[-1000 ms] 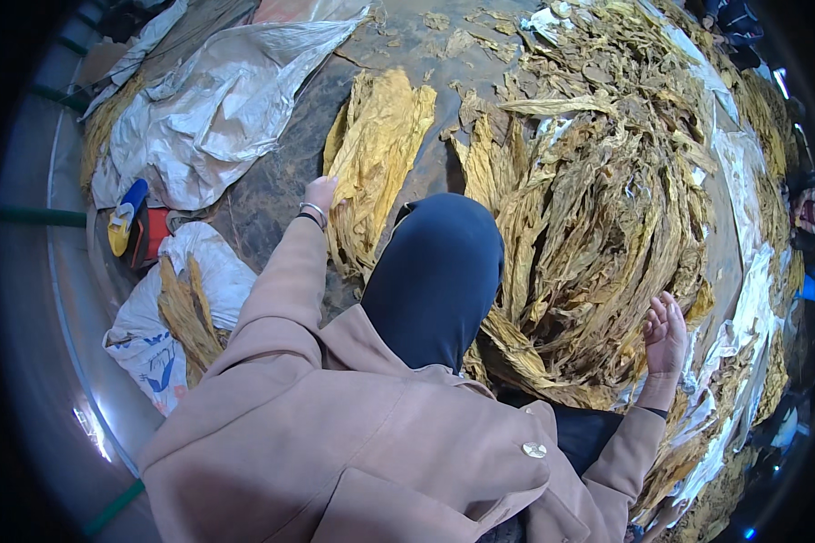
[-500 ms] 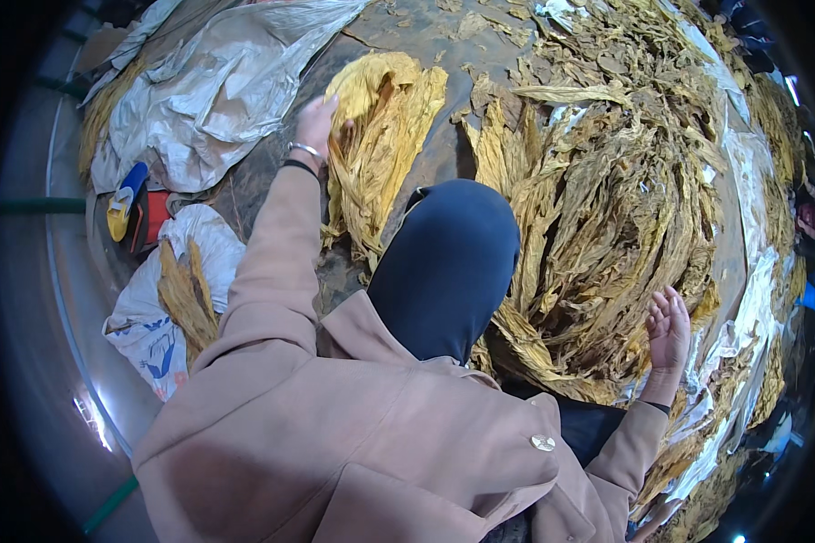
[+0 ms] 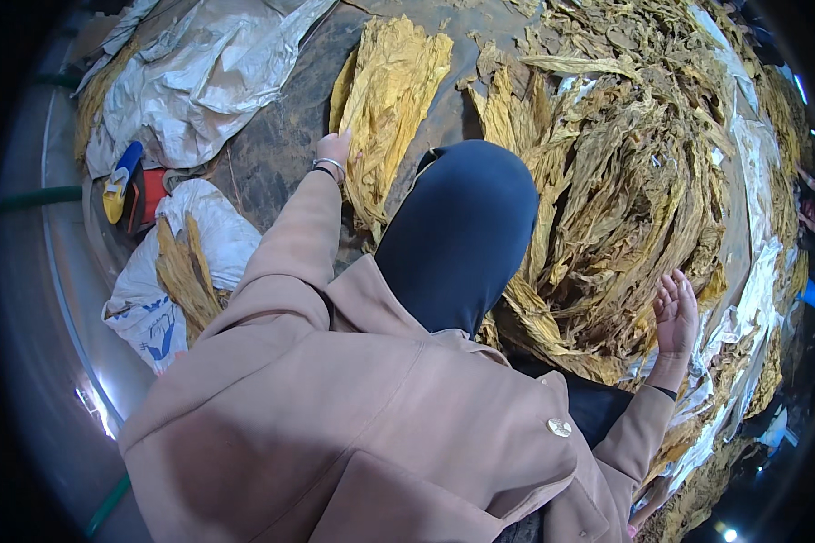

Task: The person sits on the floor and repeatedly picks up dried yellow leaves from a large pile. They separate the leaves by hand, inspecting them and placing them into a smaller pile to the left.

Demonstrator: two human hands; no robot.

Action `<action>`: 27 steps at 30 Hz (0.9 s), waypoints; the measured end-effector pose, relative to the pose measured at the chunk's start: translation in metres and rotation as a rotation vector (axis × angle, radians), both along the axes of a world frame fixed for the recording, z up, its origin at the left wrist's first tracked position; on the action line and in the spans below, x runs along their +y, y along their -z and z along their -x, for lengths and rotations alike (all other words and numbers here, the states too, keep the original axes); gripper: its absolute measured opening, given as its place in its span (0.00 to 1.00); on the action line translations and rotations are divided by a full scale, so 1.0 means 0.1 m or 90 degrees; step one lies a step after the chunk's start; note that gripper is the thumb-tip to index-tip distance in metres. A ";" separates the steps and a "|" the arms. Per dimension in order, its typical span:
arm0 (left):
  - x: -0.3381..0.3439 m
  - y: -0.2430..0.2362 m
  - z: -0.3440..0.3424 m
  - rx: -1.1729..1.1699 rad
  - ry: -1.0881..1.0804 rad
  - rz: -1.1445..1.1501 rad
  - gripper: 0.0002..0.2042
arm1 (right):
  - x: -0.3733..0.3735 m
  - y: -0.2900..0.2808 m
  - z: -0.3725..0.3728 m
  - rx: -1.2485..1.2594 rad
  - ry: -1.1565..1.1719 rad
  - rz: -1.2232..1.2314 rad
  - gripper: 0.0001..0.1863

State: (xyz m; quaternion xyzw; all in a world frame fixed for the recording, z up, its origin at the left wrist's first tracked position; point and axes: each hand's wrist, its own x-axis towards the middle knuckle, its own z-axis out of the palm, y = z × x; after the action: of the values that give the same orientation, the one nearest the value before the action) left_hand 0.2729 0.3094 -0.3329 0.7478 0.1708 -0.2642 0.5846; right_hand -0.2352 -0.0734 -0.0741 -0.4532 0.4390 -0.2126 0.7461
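Observation:
A stack of yellow dried tobacco leaves (image 3: 398, 86) lies flattened on the dark ground sheet ahead of me, left of my bent knee. My left hand (image 3: 337, 149) is at its left edge, the fingers curled against the leaves and partly hidden. To the right of the knee spreads a large heap of browner tobacco leaves (image 3: 634, 217), crumpled and layered in a ring. My right hand (image 3: 677, 312) hovers at the near right side of this heap, palm turned inward, fingers loosely apart, with nothing in it.
White plastic sheeting (image 3: 199, 90) lies at the far left. Below it are a blue and yellow shoe-like object (image 3: 122, 181), a red item (image 3: 151, 195) and a white printed sack (image 3: 217, 226) with loose brown leaves on it. More white sheeting (image 3: 756, 181) edges the heap's right side.
The upper leaf of the stack, curled back earlier, now lies flatter. My left hand has come down slightly along the stack's left edge. My right hand stays about where it was.

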 end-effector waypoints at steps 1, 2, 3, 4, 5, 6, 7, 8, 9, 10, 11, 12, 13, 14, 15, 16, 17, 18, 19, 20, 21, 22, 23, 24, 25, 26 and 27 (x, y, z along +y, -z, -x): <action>0.05 0.02 0.02 -0.045 0.022 -0.044 0.18 | 0.01 0.00 0.00 0.005 0.000 -0.001 0.17; 0.08 -0.02 0.04 -0.090 0.048 -0.087 0.20 | 0.02 0.00 0.01 0.011 0.003 -0.002 0.17; 0.09 -0.06 0.07 -0.135 0.074 -0.130 0.23 | 0.03 0.00 0.01 0.017 0.005 -0.002 0.17; 0.09 -0.08 0.15 -0.164 0.003 -0.145 0.25 | 0.04 0.00 0.02 0.022 0.005 0.001 0.17; 0.10 -0.06 0.23 -0.197 -0.019 -0.141 0.28 | 0.04 0.00 0.03 0.027 0.004 0.003 0.18; 0.12 -0.04 0.30 -0.230 -0.040 -0.137 0.31 | 0.04 0.01 0.04 0.032 0.003 0.004 0.18; 0.14 -0.01 0.35 -0.263 -0.062 -0.133 0.34 | 0.05 0.01 0.06 0.035 0.006 0.007 0.18; 0.39 0.28 0.35 -0.265 -0.022 -0.156 0.45 | 0.04 0.03 0.02 0.034 -0.005 0.005 0.18; 0.37 0.22 0.45 -0.258 0.042 -0.248 0.47 | 0.05 0.03 0.05 0.038 0.001 0.010 0.18; 0.36 0.16 0.62 -0.251 0.107 -0.338 0.50 | 0.07 0.03 0.07 0.037 0.002 0.007 0.19; 0.34 0.05 0.79 -0.243 0.168 -0.430 0.52 | 0.07 0.03 0.07 0.042 0.002 0.004 0.18; 0.29 0.00 0.91 -0.217 0.213 -0.491 0.53 | 0.07 0.04 0.08 0.045 0.004 0.001 0.18; 0.22 -0.03 1.02 -0.189 0.259 -0.552 0.55 | 0.08 0.05 0.09 0.048 0.005 -0.001 0.18; 0.19 -0.05 1.07 -0.161 0.304 -0.612 0.56 | 0.08 0.06 0.09 0.053 0.007 -0.001 0.18; 0.19 -0.07 1.08 -0.132 0.331 -0.645 0.57 | 0.09 0.07 0.09 0.058 0.008 0.000 0.18; 0.18 -0.08 1.08 -0.103 0.359 -0.678 0.57 | 0.09 0.08 0.09 0.064 0.010 0.001 0.18; 0.16 -0.10 1.09 -0.074 0.389 -0.708 0.57 | 0.12 0.07 0.07 0.065 0.012 -0.008 0.17; 0.17 -0.16 1.08 -0.063 0.412 -0.729 0.55 | 0.14 0.06 0.05 0.060 0.009 -0.007 0.17; 0.19 -0.10 1.04 -0.046 0.436 -0.714 0.54 | 0.14 0.04 0.04 0.054 0.006 -0.006 0.17; 0.25 -0.01 0.99 -0.026 0.457 -0.704 0.54 | 0.16 0.03 0.04 0.064 0.009 -0.003 0.17; 0.31 0.08 0.93 -0.010 0.478 -0.692 0.53 | 0.15 0.03 0.05 0.072 0.013 0.001 0.17; 0.37 0.15 0.90 -0.024 0.501 -0.679 0.48 | 0.15 0.04 0.05 0.080 0.017 0.005 0.17; 0.42 0.21 0.89 -0.036 0.508 -0.667 0.48 | 0.15 0.04 0.06 0.076 0.012 0.007 0.17; 0.47 0.27 0.88 -0.047 0.515 -0.655 0.47 | 0.16 0.04 0.06 0.073 0.008 0.010 0.17; 0.50 0.32 0.87 -0.058 0.521 -0.642 0.46 | 0.16 0.05 0.06 0.069 0.002 0.012 0.17; 0.50 0.36 0.88 -0.063 0.512 -0.638 0.46 | 0.15 0.05 0.07 0.065 -0.004 0.012 0.17; 0.50 0.39 0.90 -0.067 0.502 -0.633 0.45 | 0.15 0.05 0.06 0.068 -0.004 0.009 0.17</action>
State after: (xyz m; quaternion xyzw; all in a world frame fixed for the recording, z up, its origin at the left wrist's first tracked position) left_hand 0.1829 0.3592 -0.3714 0.9486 -0.0439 -0.3117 0.0339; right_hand -0.2414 -0.0580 -0.0787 -0.4704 0.4753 -0.1890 0.7191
